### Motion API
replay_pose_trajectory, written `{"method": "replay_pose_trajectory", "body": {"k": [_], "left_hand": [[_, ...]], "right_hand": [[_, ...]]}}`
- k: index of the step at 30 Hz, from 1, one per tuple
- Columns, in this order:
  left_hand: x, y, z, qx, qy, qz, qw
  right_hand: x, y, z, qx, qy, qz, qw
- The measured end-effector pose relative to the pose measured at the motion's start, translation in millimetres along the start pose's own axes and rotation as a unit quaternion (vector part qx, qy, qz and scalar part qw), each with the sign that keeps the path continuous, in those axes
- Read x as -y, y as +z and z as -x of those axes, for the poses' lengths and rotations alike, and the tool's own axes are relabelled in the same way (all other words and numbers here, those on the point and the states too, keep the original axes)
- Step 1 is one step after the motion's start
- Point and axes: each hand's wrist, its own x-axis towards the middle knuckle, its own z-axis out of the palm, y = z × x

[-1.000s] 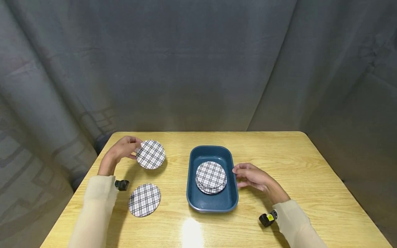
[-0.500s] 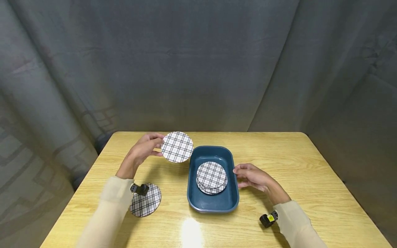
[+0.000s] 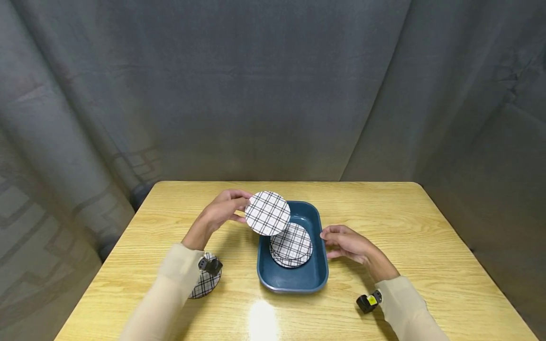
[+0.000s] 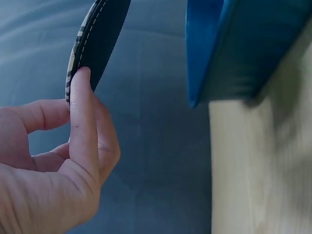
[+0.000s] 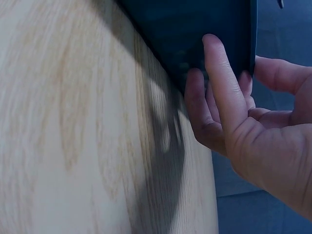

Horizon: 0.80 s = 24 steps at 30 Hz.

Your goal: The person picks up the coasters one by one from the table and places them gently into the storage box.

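My left hand (image 3: 223,207) pinches a round plaid coaster (image 3: 268,213) by its left edge. The coaster is raised, overlapping the left rim of the blue tray (image 3: 294,285) in the head view. Seen from the left wrist, the coaster (image 4: 100,41) has a stitched edge and dark underside, with fingertips on both faces. Inside the tray lies a small stack of matching coasters (image 3: 292,246), slightly offset. Beside the tray is my right hand (image 3: 346,242); in the right wrist view its relaxed fingers (image 5: 224,87) touch the outer wall, the thumb at the rim.
Another plaid coaster (image 3: 206,283) lies on the wooden table (image 3: 384,208), partly covered by the left wrist camera (image 3: 211,266). Grey curtains (image 3: 273,94) hang behind the table and along its sides.
My left hand has carried the coaster rightward from the table's left side to the tray's left rim, rising and then dipping slightly. The right hand and the tray stay put.
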Motion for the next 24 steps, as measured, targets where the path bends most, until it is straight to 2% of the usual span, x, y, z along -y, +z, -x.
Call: {"method": "replay_pose_trajectory", "body": {"k": [6,15,24], "left_hand": [[8.9,20.7,-5.2,0.032,-0.016,0.003,0.9994],[13.0,47.7,-11.3,0.025,-0.042,-0.024,0.9985],[15.6,62.0,-13.7,0.043,-0.044,-0.046,0.997]], "right_hand": [[2,0,1,0.008,-0.004,-0.005,1.0],[3,1,1,0.008,-0.004,-0.008,1.0],[3,1,0,0.013,-0.006,-0.012,1.0]]}}
